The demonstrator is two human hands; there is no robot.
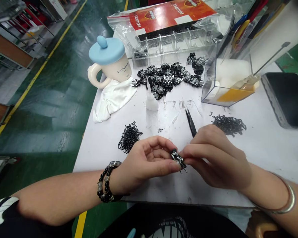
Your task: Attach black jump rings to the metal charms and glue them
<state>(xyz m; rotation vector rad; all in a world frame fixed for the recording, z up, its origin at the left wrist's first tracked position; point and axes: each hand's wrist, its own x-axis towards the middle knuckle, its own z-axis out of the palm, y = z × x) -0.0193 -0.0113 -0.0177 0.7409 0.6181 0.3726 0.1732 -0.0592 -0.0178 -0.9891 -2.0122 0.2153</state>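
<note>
Near the table's front edge, my left hand (pixel 149 158) pinches a small black-and-silver plastic part (pixel 178 158) between thumb and fingers. My right hand (pixel 213 158) is closed, its thumb and fingertips meeting at the part's right side; whatever they grip there is too small or hidden to make out. Black tweezers (pixel 190 122) point away from me, their rear end hidden behind my right hand, so I cannot tell if they are held or lying. Small black curved pieces lie in one pile (pixel 129 138) beyond my left hand and another pile (pixel 228 125) beyond my right.
Several similar black-and-silver parts (pixel 169 77) are heaped farther back, a white pointed-nozzle bottle (pixel 152 100) before them. Around stand a lidded mug (pixel 116 67), a white cloth (pixel 115 99), a clear divided tray (pixel 154 49), a tool holder (pixel 228 96) and a dark phone-like slab (pixel 288 99).
</note>
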